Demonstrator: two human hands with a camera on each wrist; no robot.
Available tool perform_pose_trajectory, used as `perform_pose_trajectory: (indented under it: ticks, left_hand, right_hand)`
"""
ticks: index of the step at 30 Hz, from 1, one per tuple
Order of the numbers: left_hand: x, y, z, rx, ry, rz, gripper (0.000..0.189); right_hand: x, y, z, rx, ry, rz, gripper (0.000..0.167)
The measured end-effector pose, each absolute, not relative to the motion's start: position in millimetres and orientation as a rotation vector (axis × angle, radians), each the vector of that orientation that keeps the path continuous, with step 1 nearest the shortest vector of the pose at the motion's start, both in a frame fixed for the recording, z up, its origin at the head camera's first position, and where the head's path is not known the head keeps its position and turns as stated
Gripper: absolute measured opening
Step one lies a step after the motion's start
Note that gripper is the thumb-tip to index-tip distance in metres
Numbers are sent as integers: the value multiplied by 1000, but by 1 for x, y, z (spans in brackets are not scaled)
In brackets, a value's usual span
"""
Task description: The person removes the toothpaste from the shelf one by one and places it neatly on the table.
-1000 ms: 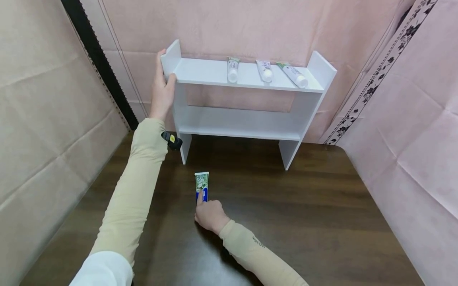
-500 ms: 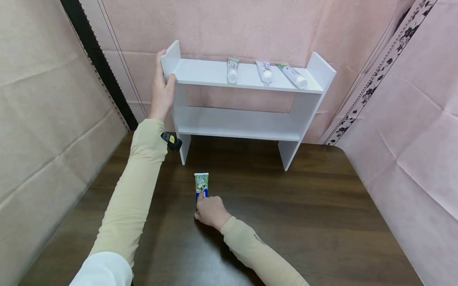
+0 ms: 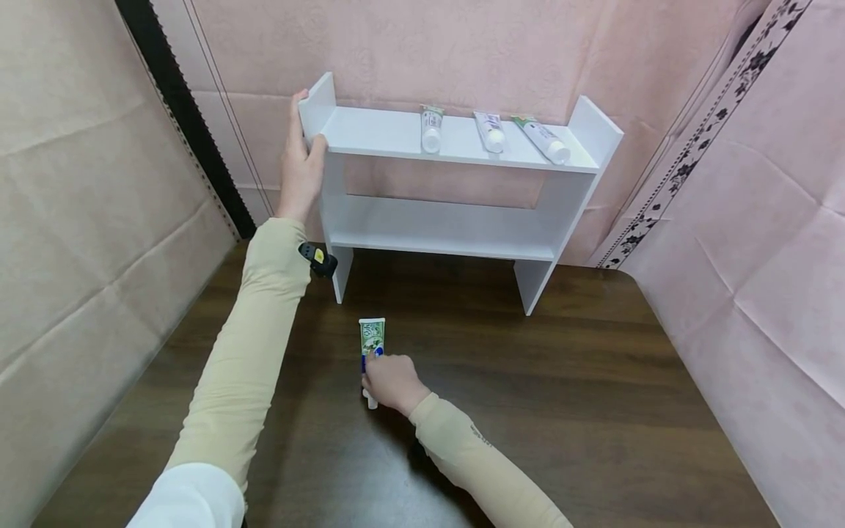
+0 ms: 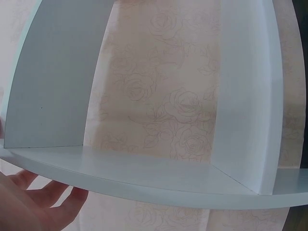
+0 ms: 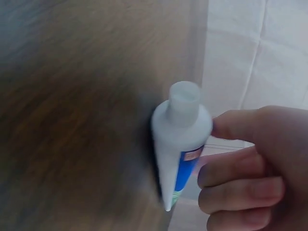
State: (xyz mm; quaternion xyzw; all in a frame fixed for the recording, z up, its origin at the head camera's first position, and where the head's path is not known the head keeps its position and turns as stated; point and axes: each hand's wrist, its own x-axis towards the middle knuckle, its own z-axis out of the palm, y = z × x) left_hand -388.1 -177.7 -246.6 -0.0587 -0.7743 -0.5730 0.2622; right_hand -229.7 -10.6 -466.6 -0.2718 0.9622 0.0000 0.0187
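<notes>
Behind a dark wooden table [image 3: 561,411], pink wall covering [image 3: 462,51] is hanging; only the left wrist view is revealing its rose outlines [image 4: 187,105]. The left hand [image 3: 300,172] is gripping the side panel [image 3: 319,106] of a white shelf [image 3: 442,224]. On the table, the right hand [image 3: 394,381] is touching a blue-green tube [image 3: 372,336]; whether it is pinching cannot be determined. The right wrist view is exposing curled fingers [image 5: 236,195]; the head view alone is showing three tubes [image 3: 491,133] on top.

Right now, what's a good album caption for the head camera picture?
Left hand grips shelf, right hand touches tube, three more tubes on top.
</notes>
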Motion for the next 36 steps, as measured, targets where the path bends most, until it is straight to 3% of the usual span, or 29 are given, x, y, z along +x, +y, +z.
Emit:
perform_pose_trajectory:
  ticks: [11, 18, 24, 31, 36]
  left_hand:
    - [-389, -180, -244, -161, -2107, -1557, 61]
    - [-388, -181, -245, -164, -2109, -1575, 62]
    - [-386, -184, -247, -160, -2101, -1569, 63]
    - [-383, -182, -247, -164, -2112, -1538, 61]
    - [-381, -179, -246, -166, -2105, -1540, 61]
  right_hand:
    - [-242, -5, -469, -778, 2836, -278, 56]
    - [-257, 10, -447, -876, 2883, -283, 40]
    - [-275, 31, -387, -918, 3162, -445, 37]
    - [-291, 53, -297, -896, 3472, -623, 44]
    - [-309, 63, -254, -859, 3629, -717, 52]
